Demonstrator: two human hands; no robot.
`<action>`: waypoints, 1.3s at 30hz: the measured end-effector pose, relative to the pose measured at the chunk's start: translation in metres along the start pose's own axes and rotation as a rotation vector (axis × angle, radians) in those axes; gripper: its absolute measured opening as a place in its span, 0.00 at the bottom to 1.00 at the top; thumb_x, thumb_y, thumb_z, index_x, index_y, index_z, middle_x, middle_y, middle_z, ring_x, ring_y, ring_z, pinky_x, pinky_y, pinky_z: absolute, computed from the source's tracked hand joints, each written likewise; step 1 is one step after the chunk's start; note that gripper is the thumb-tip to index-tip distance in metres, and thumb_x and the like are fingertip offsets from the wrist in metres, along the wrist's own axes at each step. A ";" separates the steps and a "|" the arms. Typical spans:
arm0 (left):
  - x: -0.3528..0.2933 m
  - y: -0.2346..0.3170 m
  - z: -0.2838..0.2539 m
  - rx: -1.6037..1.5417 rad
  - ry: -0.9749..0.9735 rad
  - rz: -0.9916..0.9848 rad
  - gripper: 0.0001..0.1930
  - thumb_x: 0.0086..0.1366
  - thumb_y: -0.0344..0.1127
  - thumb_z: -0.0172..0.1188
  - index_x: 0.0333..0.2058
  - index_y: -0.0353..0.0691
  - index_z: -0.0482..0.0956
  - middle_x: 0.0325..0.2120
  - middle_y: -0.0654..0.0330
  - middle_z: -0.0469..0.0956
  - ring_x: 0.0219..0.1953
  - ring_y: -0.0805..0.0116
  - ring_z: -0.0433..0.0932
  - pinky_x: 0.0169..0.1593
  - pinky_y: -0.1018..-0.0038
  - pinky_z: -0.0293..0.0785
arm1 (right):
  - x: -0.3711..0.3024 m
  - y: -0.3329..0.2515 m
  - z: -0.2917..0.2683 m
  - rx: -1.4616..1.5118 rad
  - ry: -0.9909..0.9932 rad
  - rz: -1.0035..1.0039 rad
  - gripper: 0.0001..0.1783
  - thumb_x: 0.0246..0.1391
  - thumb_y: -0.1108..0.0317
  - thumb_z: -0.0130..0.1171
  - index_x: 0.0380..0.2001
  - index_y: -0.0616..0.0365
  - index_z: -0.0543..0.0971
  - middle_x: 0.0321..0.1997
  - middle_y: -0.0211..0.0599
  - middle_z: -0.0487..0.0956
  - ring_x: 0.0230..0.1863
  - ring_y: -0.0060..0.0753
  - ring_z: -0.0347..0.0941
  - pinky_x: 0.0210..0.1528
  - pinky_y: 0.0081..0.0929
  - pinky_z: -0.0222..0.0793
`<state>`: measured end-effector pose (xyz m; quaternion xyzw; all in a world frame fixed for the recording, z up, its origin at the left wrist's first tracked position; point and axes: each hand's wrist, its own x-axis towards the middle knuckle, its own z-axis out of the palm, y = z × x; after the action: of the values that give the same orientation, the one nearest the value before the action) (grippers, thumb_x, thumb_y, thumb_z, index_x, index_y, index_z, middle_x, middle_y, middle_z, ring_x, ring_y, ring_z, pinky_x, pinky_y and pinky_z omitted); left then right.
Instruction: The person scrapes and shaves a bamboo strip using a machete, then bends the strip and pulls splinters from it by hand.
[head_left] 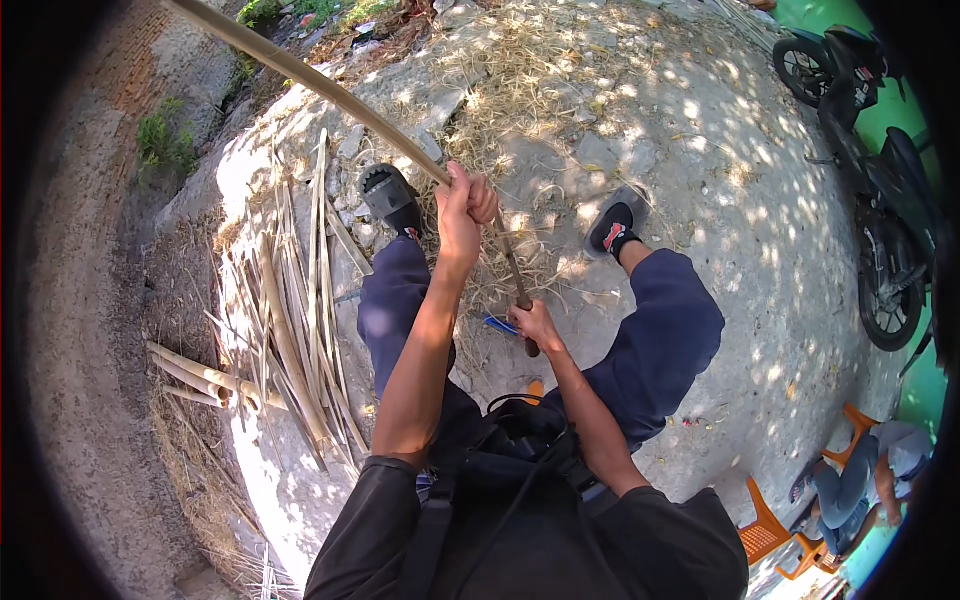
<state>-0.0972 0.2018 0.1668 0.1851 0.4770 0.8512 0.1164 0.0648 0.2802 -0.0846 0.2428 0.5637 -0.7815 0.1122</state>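
My left hand (465, 212) is closed around the near end of a long tan bamboo pole (330, 92), which slants up past the top left edge. Lower down and a little to the right, my right hand (536, 324) grips the brown handle of a long-bladed knife (514, 262). Its narrow dark blade points up towards my left fist, where its tip is hidden behind the fingers. Whether the edge touches the bamboo, I cannot tell. Just left of my right hand, a small blue object (499, 325) shows on the ground.
Split bamboo strips (318, 290) lie piled at left, beside cut bamboo poles (185, 372). Pale shavings (530, 190) litter the ground between my feet. Motorcycles (890, 240) stand along the right. At lower right, a person (850, 500) sits near orange chairs (762, 525).
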 end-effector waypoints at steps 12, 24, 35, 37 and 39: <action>0.001 -0.009 0.009 -0.010 -0.157 -0.086 0.34 0.78 0.65 0.42 0.18 0.49 0.49 0.14 0.72 0.46 0.16 0.78 0.43 0.24 0.73 0.44 | 0.013 0.043 0.002 -0.314 0.273 -0.373 0.10 0.58 0.68 0.63 0.25 0.59 0.76 0.15 0.28 0.73 0.13 0.23 0.67 0.15 0.28 0.61; 0.005 -0.013 0.023 0.054 -0.223 -0.078 0.34 0.78 0.64 0.44 0.18 0.47 0.54 0.14 0.72 0.50 0.15 0.80 0.48 0.22 0.74 0.44 | 0.007 0.055 -0.018 -0.368 0.278 -0.141 0.13 0.56 0.65 0.62 0.21 0.58 0.76 0.13 0.29 0.71 0.11 0.26 0.68 0.15 0.29 0.63; 0.007 -0.008 -0.004 0.094 -0.123 -0.072 0.34 0.77 0.65 0.45 0.18 0.49 0.51 0.15 0.73 0.48 0.16 0.80 0.47 0.22 0.74 0.43 | 0.003 0.095 -0.003 -0.411 0.307 -0.229 0.11 0.54 0.66 0.62 0.22 0.60 0.77 0.14 0.32 0.73 0.13 0.29 0.69 0.18 0.34 0.64; 0.014 -0.013 0.001 0.029 -0.176 -0.073 0.33 0.78 0.64 0.45 0.19 0.49 0.52 0.15 0.73 0.48 0.16 0.80 0.47 0.22 0.74 0.43 | 0.011 0.126 -0.033 -0.461 0.367 -0.207 0.10 0.54 0.66 0.62 0.22 0.60 0.77 0.14 0.32 0.73 0.14 0.28 0.69 0.18 0.33 0.64; 0.011 -0.019 0.016 0.045 -0.172 -0.077 0.32 0.77 0.64 0.46 0.21 0.48 0.53 0.15 0.73 0.49 0.16 0.80 0.48 0.22 0.74 0.43 | 0.010 0.149 -0.059 -0.577 0.416 -0.193 0.11 0.53 0.66 0.61 0.21 0.61 0.77 0.14 0.32 0.73 0.14 0.28 0.70 0.19 0.32 0.64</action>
<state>-0.1001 0.2276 0.1607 0.2416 0.4909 0.8162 0.1854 0.1381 0.2857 -0.2277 0.3005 0.7921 -0.5311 -0.0154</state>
